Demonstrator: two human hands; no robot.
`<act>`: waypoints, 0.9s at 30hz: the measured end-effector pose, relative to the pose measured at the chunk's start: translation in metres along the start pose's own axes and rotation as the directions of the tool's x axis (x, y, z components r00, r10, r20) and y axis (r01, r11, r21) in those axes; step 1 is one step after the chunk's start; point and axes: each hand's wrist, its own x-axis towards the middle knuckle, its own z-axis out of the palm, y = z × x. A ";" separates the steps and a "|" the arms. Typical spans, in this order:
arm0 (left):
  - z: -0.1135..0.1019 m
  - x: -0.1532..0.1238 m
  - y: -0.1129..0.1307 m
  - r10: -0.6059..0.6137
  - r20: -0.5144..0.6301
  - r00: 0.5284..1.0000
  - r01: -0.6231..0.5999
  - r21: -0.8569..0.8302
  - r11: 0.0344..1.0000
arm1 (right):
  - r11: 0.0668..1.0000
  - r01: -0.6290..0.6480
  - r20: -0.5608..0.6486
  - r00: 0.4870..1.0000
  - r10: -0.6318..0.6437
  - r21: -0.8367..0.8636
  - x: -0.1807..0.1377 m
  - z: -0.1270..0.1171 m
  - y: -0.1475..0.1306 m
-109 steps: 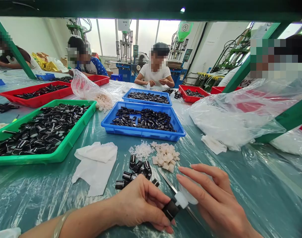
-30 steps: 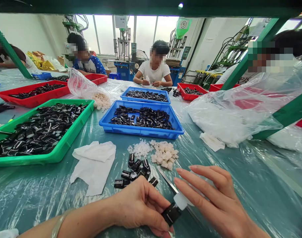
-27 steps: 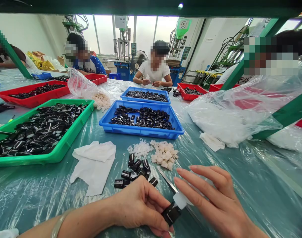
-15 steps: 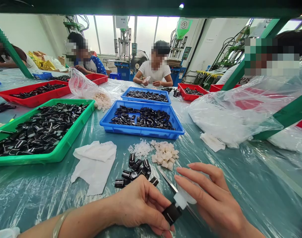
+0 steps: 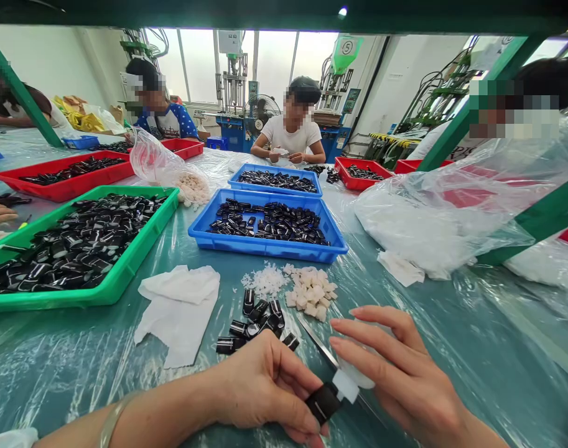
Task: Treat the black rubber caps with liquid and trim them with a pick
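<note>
My left hand [image 5: 274,389] pinches a glossy black part [image 5: 323,403] between thumb and fingers. A small white piece [image 5: 346,386] sits at the part's upper right end. My right hand [image 5: 400,367] meets that piece from the right, with three fingers stretched out; a whitish covered fingertip [image 5: 361,373] beneath them is at the piece, and the thumb is hidden. Steel tweezers [image 5: 318,341] lie behind the white piece, partly covered by it. Several black parts [image 5: 260,317] lie loose just beyond my left hand.
Beyond are translucent white bits [image 5: 265,281], beige chunks [image 5: 310,292] and a white cloth [image 5: 181,317]. A green tray [image 5: 120,286] and blue tray [image 5: 269,247] hold black parts. A plastic bag [image 5: 433,218] lies by a green post at right. Co-workers sit around the table.
The small white piece has shifted slightly right and down at the end of the black part. My left hand stays nearly still. A co-worker's hand has appeared at the left edge.
</note>
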 end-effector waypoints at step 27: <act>-0.003 0.000 0.010 0.309 -0.367 0.877 -0.322 0.028 0.946 | 0.285 -0.898 0.144 0.348 0.926 0.336 -0.001 0.021 0.043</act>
